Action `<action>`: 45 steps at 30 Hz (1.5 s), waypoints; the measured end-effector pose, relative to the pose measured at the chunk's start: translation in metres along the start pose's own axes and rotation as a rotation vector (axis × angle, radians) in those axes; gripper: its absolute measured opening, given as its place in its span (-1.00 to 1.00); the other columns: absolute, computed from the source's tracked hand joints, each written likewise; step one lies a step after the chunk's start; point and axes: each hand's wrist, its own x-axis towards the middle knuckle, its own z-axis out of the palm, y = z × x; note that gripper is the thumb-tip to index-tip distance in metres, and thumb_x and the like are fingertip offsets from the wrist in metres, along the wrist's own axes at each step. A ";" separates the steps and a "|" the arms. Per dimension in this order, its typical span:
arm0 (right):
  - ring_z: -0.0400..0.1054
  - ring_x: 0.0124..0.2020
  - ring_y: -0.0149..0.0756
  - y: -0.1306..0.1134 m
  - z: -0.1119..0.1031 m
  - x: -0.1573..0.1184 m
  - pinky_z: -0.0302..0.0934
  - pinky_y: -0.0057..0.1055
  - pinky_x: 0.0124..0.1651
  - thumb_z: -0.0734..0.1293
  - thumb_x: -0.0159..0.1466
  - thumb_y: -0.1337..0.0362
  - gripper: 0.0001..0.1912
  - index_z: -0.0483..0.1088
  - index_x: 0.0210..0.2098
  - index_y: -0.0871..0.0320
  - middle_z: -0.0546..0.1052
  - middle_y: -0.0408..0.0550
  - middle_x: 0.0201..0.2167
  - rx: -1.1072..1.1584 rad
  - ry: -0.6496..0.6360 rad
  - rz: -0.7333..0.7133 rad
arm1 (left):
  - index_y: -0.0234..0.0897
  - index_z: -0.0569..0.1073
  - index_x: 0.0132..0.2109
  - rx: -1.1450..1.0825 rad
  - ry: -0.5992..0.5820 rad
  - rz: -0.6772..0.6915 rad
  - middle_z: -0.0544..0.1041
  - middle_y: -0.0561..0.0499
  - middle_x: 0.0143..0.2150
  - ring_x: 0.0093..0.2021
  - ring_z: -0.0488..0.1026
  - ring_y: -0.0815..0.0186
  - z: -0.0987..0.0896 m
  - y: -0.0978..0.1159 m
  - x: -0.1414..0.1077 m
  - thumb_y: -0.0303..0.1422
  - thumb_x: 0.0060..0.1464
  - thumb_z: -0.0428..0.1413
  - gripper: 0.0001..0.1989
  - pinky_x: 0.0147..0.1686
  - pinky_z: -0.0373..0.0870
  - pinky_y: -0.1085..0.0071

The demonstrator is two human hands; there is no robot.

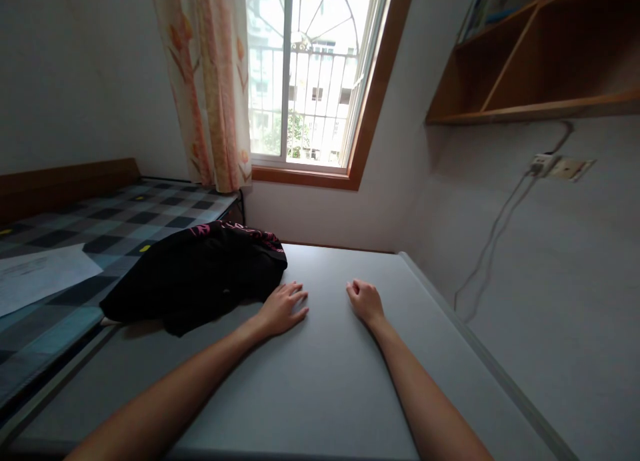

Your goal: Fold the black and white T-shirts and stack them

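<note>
My left hand [283, 309] rests palm down on the white tabletop [305, 394], its fingers spread and nothing held. Right beside its fingers and wrist is a black piece of cloth with pink lettering [200, 281], bunched up like a garment. It lies across the table's left side and laps over toward the bed. My right hand [366, 302] is curled into a fist on the tabletop, a short way to the right of the left hand. No object shows in the fist.
On the left, a bed with a checked cover [165, 208] holds a sheet of paper [45, 274]. Beyond the table are a barred window [310, 81] and a floral curtain [220, 88]. A wooden shelf [530, 108] and a socket with a cable [543, 164] are on the right wall.
</note>
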 end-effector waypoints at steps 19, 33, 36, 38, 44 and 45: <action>-0.26 0.47 0.07 -0.011 -0.001 -0.005 -0.33 0.05 0.40 0.05 0.39 -0.20 -0.27 0.10 0.42 0.02 0.00 0.12 0.46 -0.222 -0.272 0.040 | -0.15 0.22 0.40 0.089 -0.146 -0.151 0.05 -0.18 0.47 0.46 -0.08 -0.07 -0.001 0.004 0.001 0.08 0.25 -0.05 -0.30 0.38 -0.14 0.01; -0.30 0.48 0.06 -0.015 -0.005 -0.003 -0.39 0.05 0.41 0.04 0.37 -0.22 -0.23 -0.02 0.45 -0.01 -0.10 0.09 0.49 -0.232 -0.383 0.052 | -0.13 0.21 0.40 0.107 -0.148 -0.152 0.04 -0.17 0.47 0.46 -0.07 -0.07 0.002 0.001 0.002 0.09 0.26 -0.05 -0.31 0.38 -0.11 0.02; -0.31 0.48 0.05 -0.016 -0.005 -0.003 -0.40 0.03 0.41 0.03 0.37 -0.23 -0.22 -0.03 0.45 -0.01 -0.12 0.07 0.49 -0.246 -0.384 0.053 | -0.14 0.20 0.41 0.120 -0.152 -0.152 0.04 -0.18 0.47 0.46 -0.06 -0.07 0.002 0.001 0.001 0.08 0.26 -0.05 -0.31 0.39 -0.11 0.04; -0.31 0.48 0.03 -0.016 -0.005 -0.003 -0.40 0.02 0.41 0.01 0.37 -0.24 -0.22 -0.05 0.46 -0.01 -0.12 0.06 0.49 -0.261 -0.388 0.053 | -0.14 0.22 0.40 0.121 -0.152 -0.156 0.05 -0.16 0.47 0.46 -0.06 -0.07 0.002 0.002 0.001 0.08 0.27 -0.05 -0.31 0.39 -0.11 0.04; -0.28 0.48 0.03 -0.016 -0.005 -0.004 -0.36 0.00 0.40 0.00 0.37 -0.24 -0.21 -0.05 0.46 0.00 -0.11 0.05 0.49 -0.287 -0.392 0.049 | -0.20 0.24 0.39 0.127 -0.152 -0.146 0.07 -0.20 0.46 0.45 -0.05 -0.10 0.000 0.004 0.000 0.06 0.28 -0.05 -0.32 0.39 -0.10 0.03; -0.28 0.48 0.03 -0.016 -0.005 -0.004 -0.36 0.00 0.40 0.00 0.38 -0.24 -0.21 -0.05 0.46 0.00 -0.10 0.05 0.49 -0.289 -0.390 0.047 | -0.19 0.24 0.39 0.127 -0.149 -0.146 0.08 -0.20 0.46 0.45 -0.05 -0.10 -0.001 0.004 0.000 0.06 0.28 -0.05 -0.32 0.39 -0.10 0.04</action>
